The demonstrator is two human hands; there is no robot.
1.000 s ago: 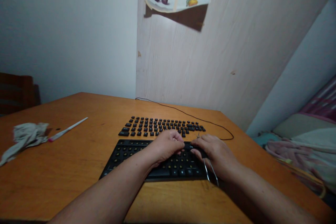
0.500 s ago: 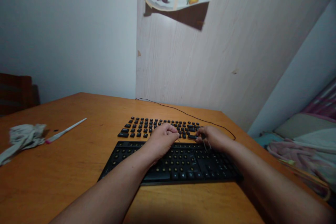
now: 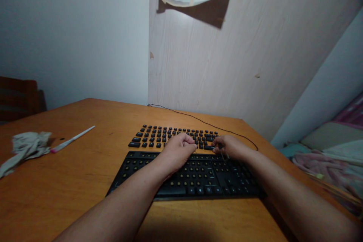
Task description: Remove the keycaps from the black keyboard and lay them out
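Note:
A black keyboard [image 3: 198,193] lies in front of me, with many keys off and small pale stems bare. Behind it, loose black keycaps [image 3: 153,135] stand in rows on the table. My left hand [image 3: 180,149] is above the keyboard's back edge, thumb and fingertips pinched together beside the keycaps. Whatever is in that pinch is too small to make out. To its right, my right hand [image 3: 228,147] is closed, its fingertips by a wide keycap [image 3: 208,147] at the end of the front row. A thin wire loop [image 3: 225,155] hangs below its fingers.
The cable [image 3: 198,121] runs along the back of the wooden table [image 3: 70,181]. At the left lie a crumpled cloth [image 3: 31,145], a white brush-like stick [image 3: 73,138] with a pink end and a small dark piece [image 3: 62,138]. A chair [image 3: 18,98] stands beyond.
The view has tilted down and shifted a little. Both hands keep nearly the same place and grip over the keyboard and keycaps.

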